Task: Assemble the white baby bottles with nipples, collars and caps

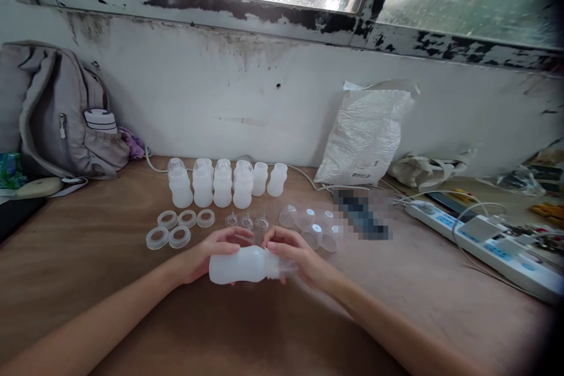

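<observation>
A frosted white bottle (238,265) lies sideways in the air above the table's front part, its neck pointing right. My left hand (211,252) is wrapped round its body, thumb on top. Fingers of my right hand (295,252) close on the neck end, where a translucent ring and a clear teat-like tip show, partly blurred. Behind my hands are several clear teats (246,222). Several translucent rings (180,237) lie to the left, and several clear caps (311,237) lie to the right.
Several bottles (222,185) stand in a row near the wall, some capped. A grey backpack (61,111) is at the left. A white plastic bag (365,135) leans on the wall; a power strip (493,252) with cables lies at the right, near a blurred-out dark object (363,214).
</observation>
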Available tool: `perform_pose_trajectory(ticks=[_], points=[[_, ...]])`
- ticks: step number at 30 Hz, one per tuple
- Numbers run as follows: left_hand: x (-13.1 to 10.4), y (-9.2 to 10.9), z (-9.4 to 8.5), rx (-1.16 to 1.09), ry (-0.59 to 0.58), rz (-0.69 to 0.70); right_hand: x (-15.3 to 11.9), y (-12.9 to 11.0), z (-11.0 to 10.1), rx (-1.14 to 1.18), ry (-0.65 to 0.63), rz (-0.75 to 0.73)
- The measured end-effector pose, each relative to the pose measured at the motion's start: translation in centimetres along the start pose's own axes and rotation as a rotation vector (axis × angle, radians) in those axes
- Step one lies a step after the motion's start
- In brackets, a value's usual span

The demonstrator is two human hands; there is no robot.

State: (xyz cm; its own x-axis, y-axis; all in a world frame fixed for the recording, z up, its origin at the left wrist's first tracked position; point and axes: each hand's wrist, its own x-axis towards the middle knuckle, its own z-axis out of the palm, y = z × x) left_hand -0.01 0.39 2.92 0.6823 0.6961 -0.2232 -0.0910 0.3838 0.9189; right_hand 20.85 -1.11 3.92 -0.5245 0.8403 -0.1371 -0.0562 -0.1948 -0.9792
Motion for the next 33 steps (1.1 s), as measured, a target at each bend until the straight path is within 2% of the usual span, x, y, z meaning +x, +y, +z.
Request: perform_pose_trajectory(ticks=[3, 7, 9, 13, 18, 24, 29, 33], points=[[-1.1, -1.1, 1.1, 0.076, 0.247, 0.176, -1.8, 1.7, 0.3, 0.037, 0.058, -0.015], [-1.4, -2.1, 2.9, 0.237, 0.457, 0.202, -2.5, 2.5, 0.5, -0.057, 0.126, -0.072], [-1.3, -2.5, 3.8, 0.213, 0.553, 0.21, -2.4, 2.7, 0.8, -0.077, 0.181, -0.101], [-1.5, -3.8, 5.2, 0.083, 0.711, 0.237, -2.7, 3.1, 1.9, -0.058, 0.185, -0.127], [-2.5, -4.9, 6.0, 0.095, 0.75, 0.256, -3.6, 3.2, 3.0, -0.015, 0.163, -0.102], [-3.6, -5.3, 6.7, 0.14, 0.707, 0.279, -5.0, 2.5, 3.7, -0.084, 0.057, -0.065], [-4.0, -5.6, 7.3, 0.123, 0.714, 0.309, -5.1, 2.3, 3.9, -0.082, 0.003, -0.116], [-4.0, -5.7, 7.3, 0.126, 0.726, 0.301, -4.9, 2.6, 3.8, -0.049, 0.024, -0.141]])
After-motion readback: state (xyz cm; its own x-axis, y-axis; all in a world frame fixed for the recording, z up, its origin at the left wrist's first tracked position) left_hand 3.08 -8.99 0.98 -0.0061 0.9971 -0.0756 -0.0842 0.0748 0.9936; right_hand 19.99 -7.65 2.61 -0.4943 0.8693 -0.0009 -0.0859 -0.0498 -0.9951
